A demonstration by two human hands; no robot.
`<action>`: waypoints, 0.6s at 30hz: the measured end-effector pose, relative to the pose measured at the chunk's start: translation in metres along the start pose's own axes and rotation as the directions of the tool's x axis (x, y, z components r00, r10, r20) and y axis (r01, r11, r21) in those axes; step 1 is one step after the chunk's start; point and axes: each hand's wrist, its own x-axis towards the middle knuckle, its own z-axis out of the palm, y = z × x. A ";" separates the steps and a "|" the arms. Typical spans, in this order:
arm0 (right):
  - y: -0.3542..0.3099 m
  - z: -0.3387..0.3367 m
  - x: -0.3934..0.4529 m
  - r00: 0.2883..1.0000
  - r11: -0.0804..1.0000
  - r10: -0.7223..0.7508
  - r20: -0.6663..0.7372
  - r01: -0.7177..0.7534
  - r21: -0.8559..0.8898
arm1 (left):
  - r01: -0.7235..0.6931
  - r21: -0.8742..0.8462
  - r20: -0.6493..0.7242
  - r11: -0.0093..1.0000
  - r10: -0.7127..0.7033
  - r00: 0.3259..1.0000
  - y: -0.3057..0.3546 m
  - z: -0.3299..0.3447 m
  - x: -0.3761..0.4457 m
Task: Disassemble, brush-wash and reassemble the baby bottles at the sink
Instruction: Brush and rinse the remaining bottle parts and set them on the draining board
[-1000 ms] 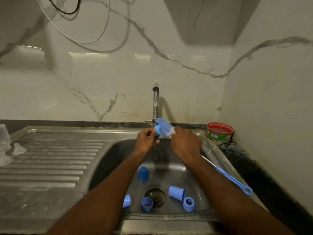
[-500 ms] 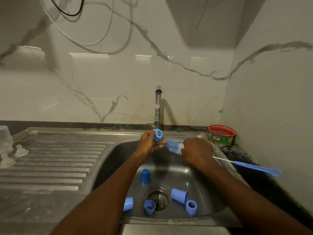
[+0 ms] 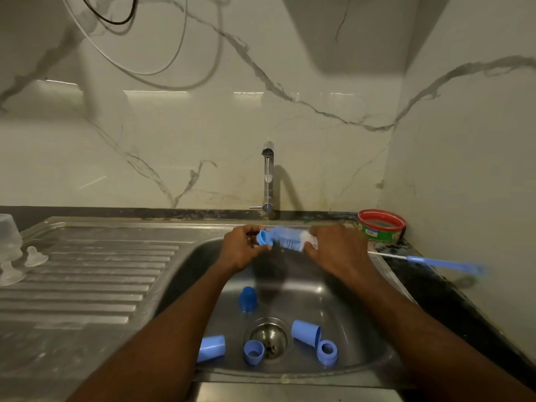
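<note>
Since half a second ago the brush (image 3: 290, 240) has swung level under the tap (image 3: 268, 175), its bristles now pushed up against the blue ring (image 3: 263, 237), where before they sat apart from it to the right. Left hand (image 3: 242, 248) pinches the ring between curled fingers, over the back of the sink (image 3: 362, 355). Right hand (image 3: 338, 250) is curled round the brush just behind the bristles, and the blue handle (image 3: 443, 264) sticks out to the right over the dark counter (image 3: 435, 294). A thin stream of water falls from the tap just by the ring.

Down in the basin lie five blue parts: a cap (image 3: 247, 298) above the drain (image 3: 268, 336), a second ring (image 3: 253, 351) by the drain, a sleeve (image 3: 211, 348) to the left, another sleeve (image 3: 305, 333) and a third ring (image 3: 327, 351) to the right. On the drainboard (image 3: 87, 271) at far left stand a clear bottle (image 3: 10, 236) and clear teats (image 3: 34, 256). A red-rimmed tub (image 3: 381, 226) sits in the corner.
</note>
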 end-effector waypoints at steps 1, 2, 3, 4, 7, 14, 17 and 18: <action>-0.001 0.000 0.001 0.999 0.999 -0.048 0.010 0.048 -0.018 | -0.058 0.075 0.027 0.995 0.056 0.998 -0.001 -0.001 0.000; -0.002 0.000 0.001 0.996 0.995 -0.093 0.008 0.093 -0.036 | -0.114 0.145 0.064 0.983 0.106 0.992 -0.001 -0.001 -0.001; -0.003 0.001 0.001 0.992 0.991 -0.123 -0.006 0.122 -0.056 | -0.158 0.201 0.100 0.967 0.140 0.985 -0.002 -0.001 -0.002; -0.003 0.002 0.001 0.990 0.988 -0.136 -0.028 0.134 -0.071 | -0.182 0.236 0.129 0.955 0.155 0.979 -0.003 -0.001 -0.002; -0.002 0.005 0.001 0.994 0.993 -0.096 -0.048 0.093 -0.075 | -0.196 0.236 0.155 0.952 0.162 0.975 -0.008 0.000 -0.004; 0.002 0.000 0.008 0.988 0.986 -0.151 0.041 0.153 -0.058 | -0.304 0.237 0.129 0.923 0.281 0.951 -0.008 -0.006 0.000; -0.003 -0.003 0.005 0.975 0.972 -0.223 0.014 0.223 -0.074 | -0.326 0.330 0.194 0.886 0.274 0.942 -0.011 -0.008 -0.004; -0.003 -0.001 0.004 0.982 0.981 -0.189 -0.020 0.187 -0.058 | -0.316 0.321 0.184 0.893 0.269 0.945 -0.012 -0.007 -0.004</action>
